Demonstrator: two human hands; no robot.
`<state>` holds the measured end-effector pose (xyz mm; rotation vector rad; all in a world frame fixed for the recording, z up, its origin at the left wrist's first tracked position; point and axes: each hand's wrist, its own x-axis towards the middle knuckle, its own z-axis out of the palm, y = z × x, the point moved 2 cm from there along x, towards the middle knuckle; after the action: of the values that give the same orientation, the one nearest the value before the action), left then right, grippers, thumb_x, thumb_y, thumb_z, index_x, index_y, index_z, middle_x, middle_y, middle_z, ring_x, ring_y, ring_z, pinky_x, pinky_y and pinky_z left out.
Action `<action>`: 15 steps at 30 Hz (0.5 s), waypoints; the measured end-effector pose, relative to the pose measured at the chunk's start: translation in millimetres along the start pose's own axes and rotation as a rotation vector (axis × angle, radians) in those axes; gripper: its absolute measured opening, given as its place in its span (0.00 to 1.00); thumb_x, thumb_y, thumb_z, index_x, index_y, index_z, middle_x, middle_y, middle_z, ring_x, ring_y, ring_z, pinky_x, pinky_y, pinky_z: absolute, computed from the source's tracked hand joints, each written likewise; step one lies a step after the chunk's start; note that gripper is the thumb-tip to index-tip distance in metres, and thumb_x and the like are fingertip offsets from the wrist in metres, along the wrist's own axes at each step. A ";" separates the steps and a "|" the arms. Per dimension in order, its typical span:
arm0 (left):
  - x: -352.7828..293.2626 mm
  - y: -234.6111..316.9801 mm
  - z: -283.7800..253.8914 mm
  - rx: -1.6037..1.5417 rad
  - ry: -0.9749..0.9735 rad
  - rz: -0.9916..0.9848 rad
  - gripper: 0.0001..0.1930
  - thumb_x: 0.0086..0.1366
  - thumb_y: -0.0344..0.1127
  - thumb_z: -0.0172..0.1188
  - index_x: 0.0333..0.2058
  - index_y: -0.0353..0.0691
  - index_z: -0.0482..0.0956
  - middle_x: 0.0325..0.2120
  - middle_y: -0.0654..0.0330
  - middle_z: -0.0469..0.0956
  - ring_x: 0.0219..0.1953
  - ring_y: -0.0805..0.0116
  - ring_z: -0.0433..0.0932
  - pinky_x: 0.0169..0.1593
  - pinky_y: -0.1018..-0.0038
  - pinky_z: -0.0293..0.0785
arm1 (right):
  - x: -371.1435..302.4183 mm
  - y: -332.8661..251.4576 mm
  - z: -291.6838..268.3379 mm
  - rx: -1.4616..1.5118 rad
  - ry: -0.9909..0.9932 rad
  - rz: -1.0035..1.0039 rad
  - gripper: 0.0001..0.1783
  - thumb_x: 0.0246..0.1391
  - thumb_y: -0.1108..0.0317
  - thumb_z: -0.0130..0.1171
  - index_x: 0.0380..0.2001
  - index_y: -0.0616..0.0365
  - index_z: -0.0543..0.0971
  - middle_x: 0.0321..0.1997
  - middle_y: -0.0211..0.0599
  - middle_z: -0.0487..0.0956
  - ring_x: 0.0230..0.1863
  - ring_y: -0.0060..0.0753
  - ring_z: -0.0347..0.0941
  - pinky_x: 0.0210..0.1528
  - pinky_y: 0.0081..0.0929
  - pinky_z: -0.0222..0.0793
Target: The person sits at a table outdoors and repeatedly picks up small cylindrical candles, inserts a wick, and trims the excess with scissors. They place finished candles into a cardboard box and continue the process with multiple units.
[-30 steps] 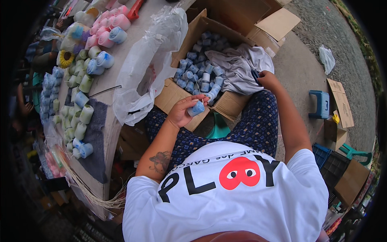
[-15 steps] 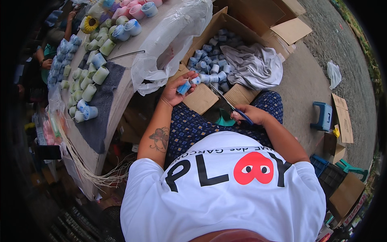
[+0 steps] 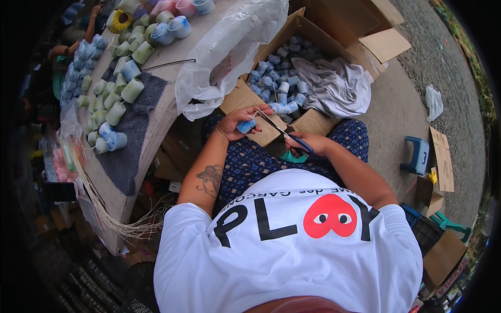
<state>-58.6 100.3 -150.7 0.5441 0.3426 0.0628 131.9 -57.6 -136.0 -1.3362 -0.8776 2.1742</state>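
My left hand [image 3: 234, 123] holds a small blue-and-white marbled candle [image 3: 246, 125] between thumb and fingers, above my lap. My right hand [image 3: 312, 142] grips a pair of scissors [image 3: 277, 125] by its dark blue handles. The long blades reach left, and their tips lie at the fingers of my left hand, just above the candle. Whether the blades touch a wick is too small to tell. Just beyond both hands stands an open cardboard box [image 3: 241, 99] with a heap of similar blue-and-white candles [image 3: 282, 87].
A grey cloth [image 3: 334, 86] drapes over the box's right side. To the left, a table [image 3: 163, 91] bears green, blue and pink candles, a clear plastic bag [image 3: 216, 65] and a bundle of pale wicks [image 3: 117, 219]. A blue stool [image 3: 416, 153] stands right. Another person's arm [image 3: 93, 23] shows far left.
My left hand has moved slightly right and down with the candle. The scissors have shifted left, bringing their tips to my left fingers. The view has also shifted slightly.
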 end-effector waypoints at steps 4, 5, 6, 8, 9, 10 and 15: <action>0.9 0.1 -0.9 -0.022 0.007 0.008 0.35 0.53 0.33 0.52 0.60 0.32 0.55 0.59 0.49 0.60 0.32 0.65 0.78 0.33 0.80 0.75 | 8.0 -0.7 1.7 0.025 0.041 0.001 0.25 0.55 0.41 0.51 0.29 0.54 0.71 0.23 0.26 0.69 0.23 0.19 0.66 0.27 0.18 0.61; 1.6 -0.4 -2.1 -0.028 0.001 0.003 0.35 0.53 0.33 0.52 0.60 0.32 0.55 0.59 0.49 0.60 0.32 0.65 0.78 0.32 0.80 0.75 | 10.9 1.5 1.9 0.019 0.055 -0.012 0.25 0.55 0.41 0.51 0.29 0.54 0.72 0.22 0.26 0.69 0.23 0.19 0.66 0.26 0.18 0.61; 2.2 -1.1 -3.4 -0.034 -0.003 -0.001 0.34 0.53 0.32 0.52 0.60 0.32 0.55 0.59 0.49 0.60 0.32 0.66 0.78 0.32 0.80 0.75 | 12.7 2.0 2.0 0.010 0.068 -0.024 0.25 0.55 0.41 0.51 0.28 0.54 0.72 0.22 0.26 0.69 0.22 0.20 0.66 0.25 0.18 0.61; 3.5 -2.4 -5.8 -0.036 -0.010 -0.006 0.34 0.53 0.32 0.52 0.60 0.32 0.55 0.59 0.50 0.61 0.32 0.66 0.78 0.32 0.80 0.75 | 14.0 3.4 1.3 -0.031 0.097 -0.006 0.25 0.54 0.41 0.53 0.27 0.55 0.72 0.20 0.26 0.69 0.20 0.20 0.66 0.23 0.18 0.61; 4.3 -1.8 -5.9 -0.032 -0.012 -0.006 0.34 0.53 0.32 0.51 0.60 0.32 0.56 0.59 0.50 0.61 0.32 0.66 0.78 0.32 0.80 0.75 | 13.9 2.3 1.3 -0.053 0.113 0.002 0.25 0.53 0.41 0.53 0.26 0.55 0.72 0.20 0.26 0.69 0.19 0.20 0.67 0.22 0.18 0.61; 5.0 -1.5 -5.8 -0.027 -0.014 -0.006 0.34 0.53 0.31 0.51 0.60 0.33 0.56 0.58 0.50 0.61 0.32 0.66 0.78 0.32 0.80 0.75 | 12.3 1.4 0.8 -0.097 0.126 0.015 0.25 0.53 0.41 0.54 0.26 0.56 0.72 0.19 0.26 0.70 0.19 0.20 0.67 0.22 0.18 0.62; 3.5 -8.7 -6.1 0.074 0.091 -0.019 0.31 0.55 0.30 0.50 0.59 0.33 0.58 0.58 0.52 0.62 0.32 0.67 0.78 0.31 0.81 0.74 | -7.8 -4.1 -12.1 -0.126 0.341 -0.022 0.22 0.51 0.47 0.60 0.27 0.58 0.73 0.19 0.25 0.71 0.19 0.18 0.68 0.23 0.18 0.64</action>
<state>-57.6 96.4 -161.2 0.6120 0.4395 0.0571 146.3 -56.4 -132.3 -1.6859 -0.8969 1.8232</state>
